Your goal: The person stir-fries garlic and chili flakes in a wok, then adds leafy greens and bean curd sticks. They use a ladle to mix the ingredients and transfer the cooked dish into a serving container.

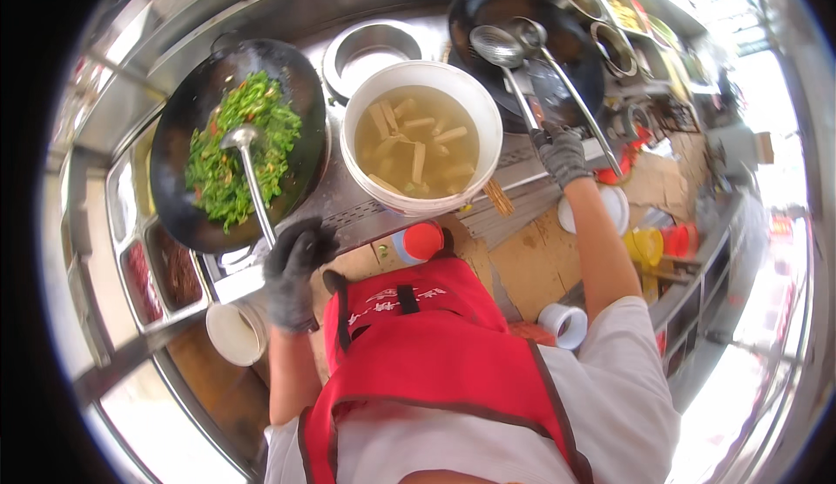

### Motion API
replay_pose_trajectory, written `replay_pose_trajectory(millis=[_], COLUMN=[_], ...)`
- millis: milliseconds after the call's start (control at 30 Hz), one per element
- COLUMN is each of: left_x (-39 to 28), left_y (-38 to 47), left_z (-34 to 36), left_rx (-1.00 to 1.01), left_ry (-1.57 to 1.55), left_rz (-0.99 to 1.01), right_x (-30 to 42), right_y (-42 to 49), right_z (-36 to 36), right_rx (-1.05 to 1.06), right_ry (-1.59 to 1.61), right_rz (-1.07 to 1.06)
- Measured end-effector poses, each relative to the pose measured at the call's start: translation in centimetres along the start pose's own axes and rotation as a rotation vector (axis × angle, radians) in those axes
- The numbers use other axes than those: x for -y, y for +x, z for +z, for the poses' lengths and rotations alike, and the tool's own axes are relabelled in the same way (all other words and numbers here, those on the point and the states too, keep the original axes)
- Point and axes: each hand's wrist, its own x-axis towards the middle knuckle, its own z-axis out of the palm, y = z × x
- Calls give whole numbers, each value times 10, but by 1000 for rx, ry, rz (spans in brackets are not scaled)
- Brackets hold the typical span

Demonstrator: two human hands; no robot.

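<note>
My left hand (290,278), in a grey glove, is at the handle end of a steel ladle (256,187). Its fingers are blurred, and whether they grip the handle cannot be made out. The ladle's bowl rests on chopped green vegetables with red bits (241,151) in a dark wok (304,102). My right hand (562,154), gloved too, closes around the wooden handle end of a perforated skimmer (498,46). That skimmer lies over a second dark wok (470,10). Beside it a long-handled metal ladle (581,102) slants past my right hand.
Between the woks stands a white bucket (421,73) of cloudy liquid with pale sticks. Behind it is a steel basin (372,37). Food trays (166,265) line the left, and steel pots (614,50) the far right. A white tub (238,334) sits low at left.
</note>
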Motion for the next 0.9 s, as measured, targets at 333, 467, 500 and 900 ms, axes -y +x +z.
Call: replay_pose_trajectory(millis=[333,467,500,900], left_x=[88,91,90,97], left_y=[85,96,96,95], left_z=[120,125,126,124], left_rx=[-484,-551,-559,-487], left_ry=[-47,-54,-48,47], left_rz=[144,75,46,122], right_x=[4,7,6,16], right_y=[142,148,147,140], right_z=[10,13,14,24], right_rx=[469,575,562,651], right_ry=[-266,-301,-313,10], right_rz=[-198,-208,-219,12])
